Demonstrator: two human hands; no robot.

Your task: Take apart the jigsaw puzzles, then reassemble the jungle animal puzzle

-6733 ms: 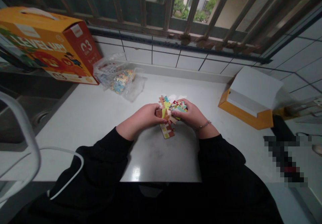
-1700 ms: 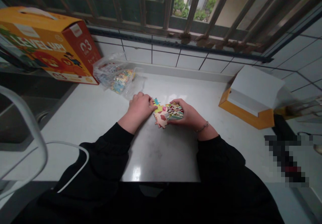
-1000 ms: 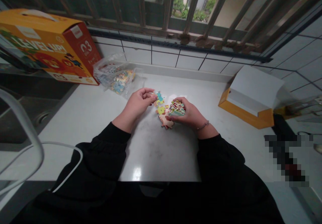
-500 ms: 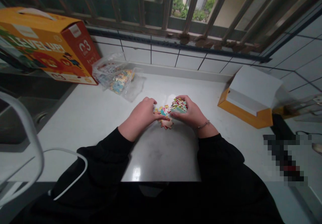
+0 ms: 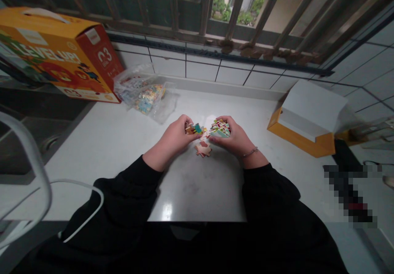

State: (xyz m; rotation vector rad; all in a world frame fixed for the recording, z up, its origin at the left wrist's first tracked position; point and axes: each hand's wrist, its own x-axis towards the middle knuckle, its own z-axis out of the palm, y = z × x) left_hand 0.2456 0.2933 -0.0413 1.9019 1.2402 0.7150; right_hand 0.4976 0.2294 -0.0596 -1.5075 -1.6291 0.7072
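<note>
My left hand (image 5: 177, 136) is closed on a few colourful jigsaw puzzle pieces (image 5: 197, 129), teal, yellow and brown, pinched between thumb and fingers. Beside it, my right hand (image 5: 234, 137) wraps round a stack of jigsaw puzzle pieces (image 5: 220, 129) in green, red and white. The two hands are close together, low over the white counter. Just below the gap between them, a beige and reddish-brown puzzle piece (image 5: 203, 149) lies on the counter. Small pale bits show between the hands, too small to make out.
On the left stands a large orange box (image 5: 61, 56). Clear plastic bags (image 5: 150, 99) of puzzle pieces lie beside it. An open orange and white box (image 5: 301, 130) sits at the right. A white curved tube (image 5: 38, 163) arcs over the left side, by the sink (image 5: 55, 132).
The pieces at my left hand have changed: teal and brown ones now show in its grip. More of the beige piece below is uncovered. My right hand has barely moved.
</note>
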